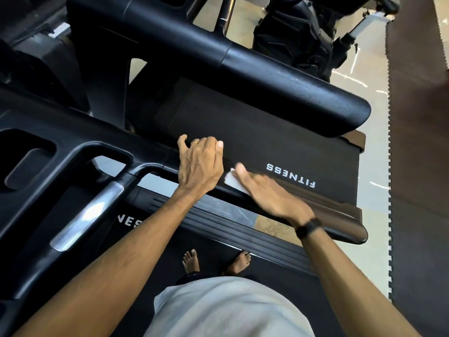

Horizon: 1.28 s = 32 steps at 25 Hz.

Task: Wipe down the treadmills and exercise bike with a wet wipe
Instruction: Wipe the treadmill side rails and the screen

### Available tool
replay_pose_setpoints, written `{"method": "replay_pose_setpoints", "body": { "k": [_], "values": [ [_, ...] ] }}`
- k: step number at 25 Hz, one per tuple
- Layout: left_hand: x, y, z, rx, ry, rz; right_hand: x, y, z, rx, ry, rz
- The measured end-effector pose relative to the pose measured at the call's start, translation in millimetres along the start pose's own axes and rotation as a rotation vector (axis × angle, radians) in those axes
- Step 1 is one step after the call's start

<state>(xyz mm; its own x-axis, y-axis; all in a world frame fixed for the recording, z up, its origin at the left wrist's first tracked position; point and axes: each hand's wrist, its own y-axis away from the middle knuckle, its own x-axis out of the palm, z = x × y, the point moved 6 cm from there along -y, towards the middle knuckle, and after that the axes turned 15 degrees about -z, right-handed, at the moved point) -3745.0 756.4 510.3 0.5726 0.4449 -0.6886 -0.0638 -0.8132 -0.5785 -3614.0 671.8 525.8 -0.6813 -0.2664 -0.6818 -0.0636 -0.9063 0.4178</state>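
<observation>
Feet (216, 261), bare, stand on the belt of the near treadmill (243, 283); the belt reads as matte black rubber, and ribbed plastic strips run along its side rail (243, 229). A pale shirt fills the lower edge of the view.

Both forearms reach forward over the rail. The left hand (200, 164) curls its fingers over the black handrail (279, 205) of the neighbouring treadmill, gripping it as a brace; a ring shows on one finger. The right hand (267, 193), with a dark watch (308, 227) at the wrist, lies flat with straight fingers and presses the wet wipe (233, 182) onto the top of that same handrail, just beside the left hand. The right hand is motion-blurred.

Wipe: white, thin, folded into a small pad. Judged light, limp and damp, with no stiffness of its own; it should bunch or slip out unless held under flat fingers or pinched at a fold. Palm pressure looks like the right hold for a broad, rounded surface.

Handrail: smooth moulded plastic, rounded in section, slightly glossy; likely slick once wet. Rigid, fixed, no handling risk.

Beyond it lies the far treadmill's deck (255, 132), a dull textured belt with white "FITNESS" lettering (290, 175) on its side strip. A second thick black handrail (279, 81) crosses above, speckled with dust or dried marks. To the left, the console frame (73, 166) shows a brushed metal grip sensor (90, 210). Farther off, dark machinery stands on interlocking floor mats (418, 142); what it is cannot be told.
</observation>
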Motion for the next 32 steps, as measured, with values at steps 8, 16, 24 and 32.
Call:
{"method": "replay_pose_setpoints", "body": {
  "k": [8,16,24,32],
  "values": [
    [-1.9,-0.8,-2.7,-0.011,0.034,0.026,-11.4,-3.1,-48.3,0.256,0.245,-0.147],
    [-27.5,-22.4,29.6,-0.093,0.279,0.014,39.8,56.0,-11.9,-0.283,0.470,-0.371],
    [-12.9,-37.7,72.8,0.026,-0.082,0.208,16.2,-26.1,-12.6,0.148,0.398,-0.343],
    [-22.4,-37.3,76.0,-0.043,-0.078,0.136,67.6,51.1,10.8,-0.273,0.615,-0.481]
  ]
}}
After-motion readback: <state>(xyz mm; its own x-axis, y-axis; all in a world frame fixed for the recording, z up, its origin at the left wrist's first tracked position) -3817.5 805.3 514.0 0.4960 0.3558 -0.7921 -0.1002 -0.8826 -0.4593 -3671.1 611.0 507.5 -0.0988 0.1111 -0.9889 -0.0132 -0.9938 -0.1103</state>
